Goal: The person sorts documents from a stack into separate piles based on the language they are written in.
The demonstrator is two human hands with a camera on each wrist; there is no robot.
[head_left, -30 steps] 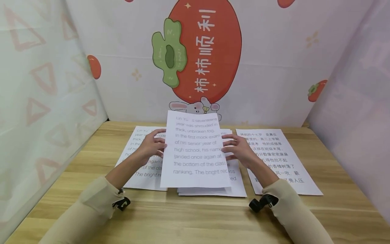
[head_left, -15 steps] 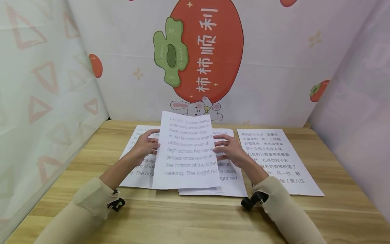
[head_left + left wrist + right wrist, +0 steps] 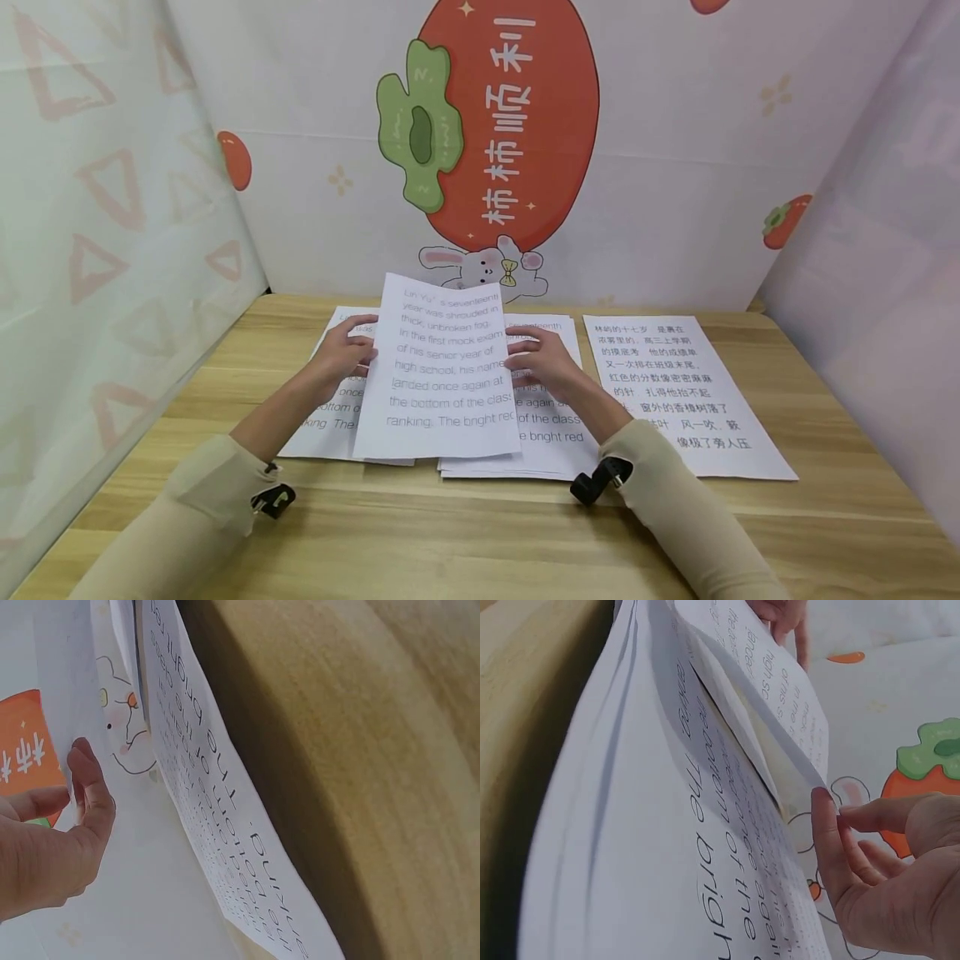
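Observation:
A sheet of paper (image 3: 446, 375) with printed English text is held up off the table between both hands. My left hand (image 3: 341, 358) pinches its left edge, thumb against fingers in the left wrist view. On the opposite edge, my right hand (image 3: 547, 362) pinches the paper between thumb and fingertips, as the right wrist view shows. Beneath and to the left lies paper with the same text (image 3: 318, 433), partly covered by the raised sheet. A stack of printed sheets (image 3: 555, 454) lies under the right hand, its layered edges showing in the right wrist view.
Paper with Chinese text (image 3: 675, 375) lies on the right of the wooden table (image 3: 450, 533). Behind the table hangs a white cloth (image 3: 660, 217) printed with a large persimmon and a rabbit. Pale cloth walls (image 3: 97, 250) stand at both sides.
Both hands have carried the raised sheet leftward, from over the middle stack toward the left paper. More of the middle stack and of the Chinese text now shows.

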